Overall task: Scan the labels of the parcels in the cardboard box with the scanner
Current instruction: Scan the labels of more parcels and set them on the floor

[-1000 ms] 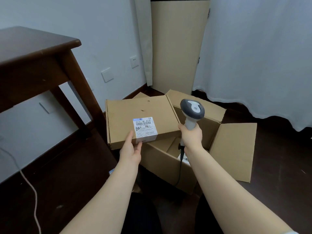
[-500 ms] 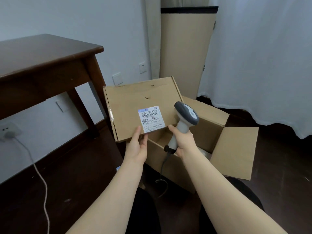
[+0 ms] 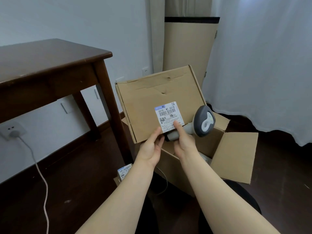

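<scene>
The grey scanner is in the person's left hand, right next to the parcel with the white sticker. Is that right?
Not quite. The scanner is in the right hand, not the left. The left hand holds the parcel. The scanner is indeed right next to the parcel with the white sticker. The head view shows it.

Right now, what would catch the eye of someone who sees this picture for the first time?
First comes the flat cardboard parcel held up at the centre, its white shipping label facing the camera. The left hand holds its lower edge, and the right hand grips a grey barcode scanner just right of the label. Below them stands the open cardboard box, with a dark wooden table at the left.
</scene>
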